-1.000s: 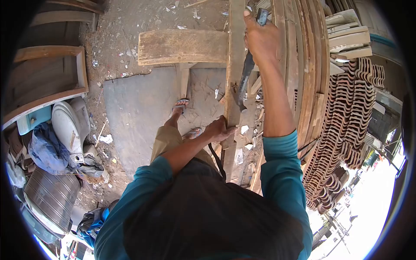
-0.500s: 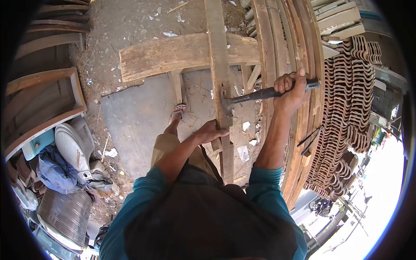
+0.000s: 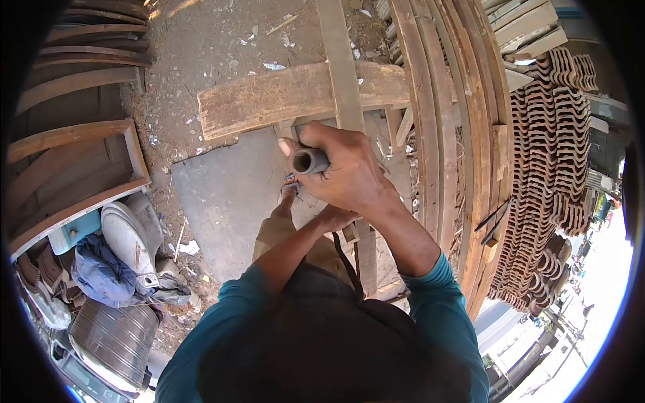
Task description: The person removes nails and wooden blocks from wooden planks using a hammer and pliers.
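My right hand (image 3: pixel 346 171) is raised close to the camera, fingers wrapped around the hammer (image 3: pixel 312 162). The butt of its handle points up at me, while the head is hidden behind the hand. Below, my left hand (image 3: pixel 334 218) grips the edge of a long narrow wooden plank (image 3: pixel 341 80); my right wrist covers part of its fingers. That plank lies lengthwise across a thick, worn wooden board (image 3: pixel 262 101) on legs.
Long wooden beams (image 3: pixel 480 134) lie along the right, with stacked clay roof tiles (image 3: pixel 541 154) beyond. On the left are a framed wooden panel (image 3: pixel 74 158), a toilet seat lid (image 3: pixel 124 232) and a blue plastic bundle (image 3: pixel 101 269). A grey sheet (image 3: pixel 225 181) covers part of the ground.
My right hand has lifted the hammer off the plank, moving up and left toward the camera and turning the handle end upward. My left hand stays at the plank. The view has shifted slightly.
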Tool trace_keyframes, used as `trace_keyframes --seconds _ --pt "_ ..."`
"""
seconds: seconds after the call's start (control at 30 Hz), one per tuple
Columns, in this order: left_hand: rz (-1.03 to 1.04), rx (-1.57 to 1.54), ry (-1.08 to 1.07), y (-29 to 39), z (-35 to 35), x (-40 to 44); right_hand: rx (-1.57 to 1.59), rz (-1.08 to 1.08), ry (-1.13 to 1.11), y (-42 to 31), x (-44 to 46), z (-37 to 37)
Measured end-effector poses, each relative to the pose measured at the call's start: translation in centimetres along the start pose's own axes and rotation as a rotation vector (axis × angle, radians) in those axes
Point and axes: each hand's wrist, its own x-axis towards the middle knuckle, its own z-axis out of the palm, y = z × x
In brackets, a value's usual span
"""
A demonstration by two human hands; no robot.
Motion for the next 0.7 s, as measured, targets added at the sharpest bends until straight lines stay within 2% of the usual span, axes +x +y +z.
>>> trace_keyframes --seconds 0.03,0.1,0.17,0.27,0.47,0.53,0.6,0.63,0.7 --pt "-0.009 -0.022 -0.021 0.6 -0.5 -0.7 0.042 0.051 -0.005 -0.7 -1.6 1.6" --pt "-0.022 -0.05 -0.06 1.9 -1.5 -0.9 -0.028 -0.231 -0.065 -0.8 -3.4 3.5" --pt "-0.033 -0.077 -0.1 2.4 -2.0 -1.2 -0.048 -0.25 -0.073 -0.5 -4.3 3.2" --pt "-0.061 -0.106 -0.139 2.7 -2.6 -1.3 0.02 -0.086 -0.057 -2.0 -4.1 1.2" --pt "-0.069 -0.112 -0.154 3.5 -2.4 -0.2 0.105 -0.09 0.075 0.3 -4.0 -2.4" --pt "-0.09 -0.104 -0.158 4.2 -2.2 0.0 0.113 0.037 0.19 1.4 -2.4 -5.3" --pt "-0.135 -0.082 -0.165 5.3 -2.3 -0.3 0.248 0.193 0.346 3.5 -1.3 -6.5" --pt "-0.164 -0.059 -0.171 5.9 -2.5 -0.4 0.248 0.195 0.344 4.2 -0.9 -7.0" --pt "-0.073 -0.078 -0.196 4.1 -2.5 0.4 0.452 0.27 0.258 5.5 0.2 -7.7"
